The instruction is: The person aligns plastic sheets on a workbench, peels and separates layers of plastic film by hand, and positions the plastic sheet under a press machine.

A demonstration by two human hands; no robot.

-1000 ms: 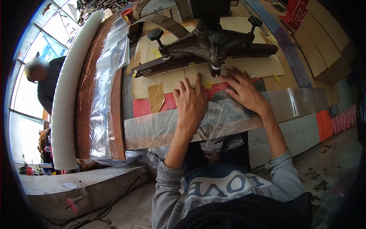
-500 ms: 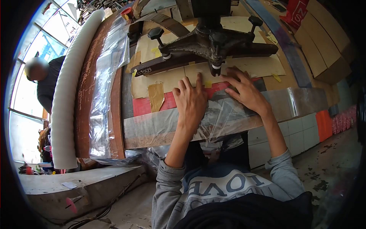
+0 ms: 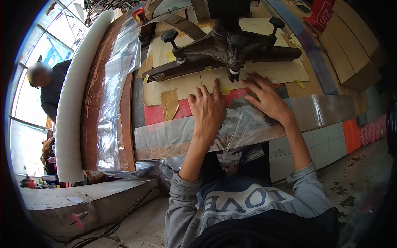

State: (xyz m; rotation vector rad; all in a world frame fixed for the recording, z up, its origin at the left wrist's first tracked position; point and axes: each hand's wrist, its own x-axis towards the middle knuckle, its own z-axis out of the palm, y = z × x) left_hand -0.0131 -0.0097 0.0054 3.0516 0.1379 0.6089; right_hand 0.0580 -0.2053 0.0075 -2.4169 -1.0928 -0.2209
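My left hand (image 3: 207,109) lies palm down with its fingers stretched out. Its index finger points up the tan sheet (image 3: 182,89), and its palm is over clear plastic film (image 3: 240,120). To the right, my right hand (image 3: 271,101) rests with fingers spread at the sheet's near edge, close to the foot of a dark metal press (image 3: 231,51). A long bar (image 3: 178,71) of the press runs across the sheet, just beyond my fingertips. Between and beside the hands, a red strip (image 3: 155,115) shows along the sheet. Neither hand visibly grips anything.
A white foam roll (image 3: 70,103) and a brown board (image 3: 97,99) with crinkled film stand on the left. Cardboard boxes (image 3: 349,45) are at the right, below a red bag (image 3: 320,16). Another person (image 3: 51,89) is beyond the roll.
Both hands stay in nearly the same place. The fingers of my right hand have shifted very slightly; the press has not visibly moved.
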